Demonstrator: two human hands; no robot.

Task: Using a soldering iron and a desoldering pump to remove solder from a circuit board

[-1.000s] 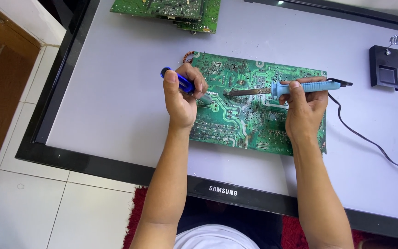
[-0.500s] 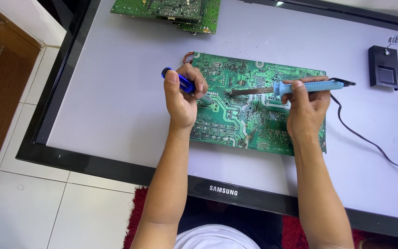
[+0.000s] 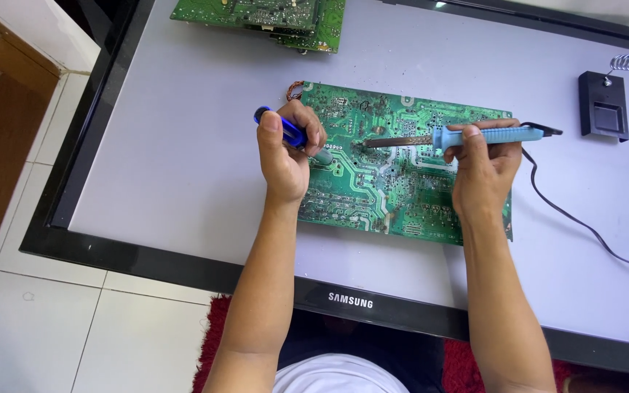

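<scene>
Hardly anything has shifted since the earlier frame; the right hand [image 3: 483,169] stays closed round the blue soldering iron [image 3: 467,136], its long axis pointing left across the green circuit board [image 3: 402,196] toward the left hand [image 3: 285,153], which grips a blue-handled tool [image 3: 285,131].

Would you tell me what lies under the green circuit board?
The green circuit board rests on a flat screen panel with a black frame. What lies directly beneath the board is covered.

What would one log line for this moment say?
left hand: grips blue tool | right hand: holds soldering iron, tip over circuit board | surface: flat screen
</scene>
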